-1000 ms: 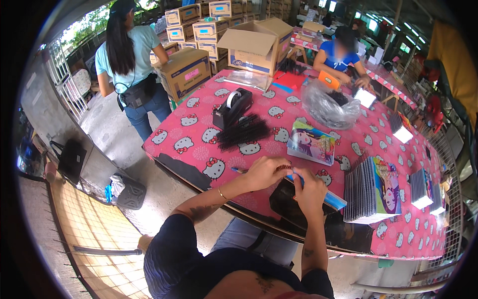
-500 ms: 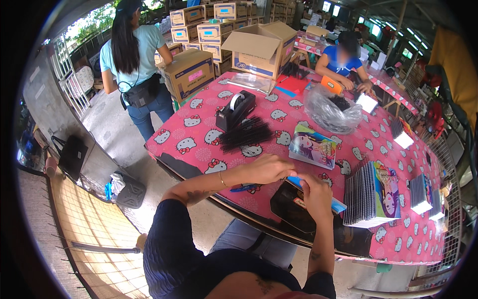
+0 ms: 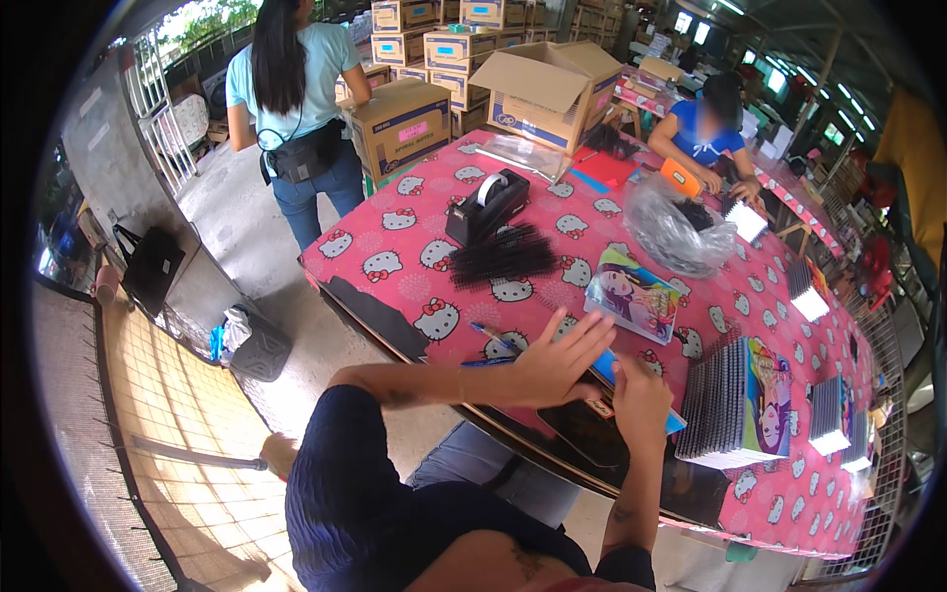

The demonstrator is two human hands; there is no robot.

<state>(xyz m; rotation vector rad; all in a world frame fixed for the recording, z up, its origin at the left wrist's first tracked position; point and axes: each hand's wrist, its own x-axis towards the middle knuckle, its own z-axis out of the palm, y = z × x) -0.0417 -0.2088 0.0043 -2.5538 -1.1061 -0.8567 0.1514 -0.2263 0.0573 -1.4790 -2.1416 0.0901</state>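
A thin notebook with a blue edge [image 3: 675,422] lies at the near side of the table, mostly hidden under my hands. My left hand [image 3: 567,363] is flat over its left part, fingers stretched out and apart. Curled fingers of my right hand [image 3: 641,400] grip the notebook's edge. Beneath is a dark board [image 3: 572,426]. Blue pens [image 3: 490,357] lie left of my left hand. Just beyond my hands sits a stack of notebooks with a colourful cartoon cover [image 3: 631,296]. A taller stack of spiral notebooks [image 3: 730,405] stands to the right.
Black plastic spiral coils [image 3: 503,259] lie beside a black tape dispenser [image 3: 487,207]. A clear plastic bag [image 3: 676,227] sits farther back. Cardboard boxes [image 3: 547,94] stand behind the pink table [image 3: 395,237]. One person [image 3: 296,99] stands at left; another [image 3: 700,133] works across the table.
My left hand has gone from a closed pinch near my right hand to flat, spread fingers over the notebook. My right hand stays at the notebook. The whole view has shifted slightly.
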